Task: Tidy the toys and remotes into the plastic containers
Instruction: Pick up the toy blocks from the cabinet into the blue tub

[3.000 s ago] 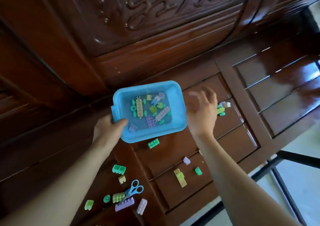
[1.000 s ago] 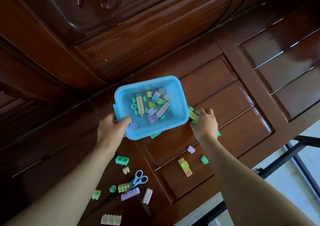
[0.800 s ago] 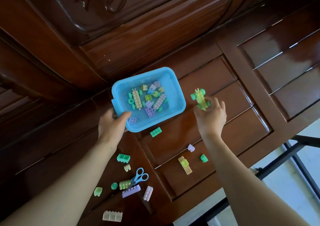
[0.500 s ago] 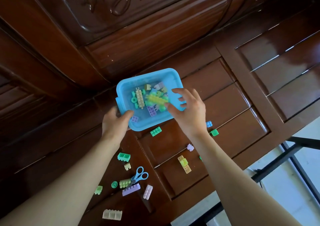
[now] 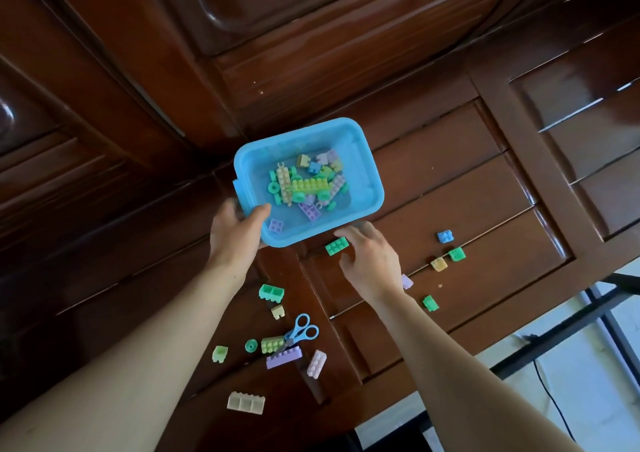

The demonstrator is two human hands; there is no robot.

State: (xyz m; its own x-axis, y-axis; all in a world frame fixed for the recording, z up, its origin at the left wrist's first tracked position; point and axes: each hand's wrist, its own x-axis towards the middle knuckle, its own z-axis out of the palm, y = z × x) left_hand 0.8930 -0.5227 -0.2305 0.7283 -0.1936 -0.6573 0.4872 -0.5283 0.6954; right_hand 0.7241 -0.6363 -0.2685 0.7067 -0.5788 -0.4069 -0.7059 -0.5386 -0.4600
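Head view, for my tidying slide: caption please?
Left hand grips blue container of toy bricks; right hand reaches for a green brick on the wooden surface.

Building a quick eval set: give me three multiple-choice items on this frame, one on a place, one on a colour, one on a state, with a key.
1. Where do the scissors lie?
A. inside the container
B. on the wood surface among loose bricks, nearer the person than the container
C. in the right hand

2. What colour is the container?
A. red
B. white
C. light blue

3. What is the left hand doing?
A. gripping the container's rim at one corner
B. lying flat on the wood
C. holding the scissors

Key: 1 B, the scissors rest on the wood beside a purple brick. 2 C, its walls and rim are light blue. 3 A, the thumb is hooked over the rim, while the right hand reaches for a green brick on the wood.
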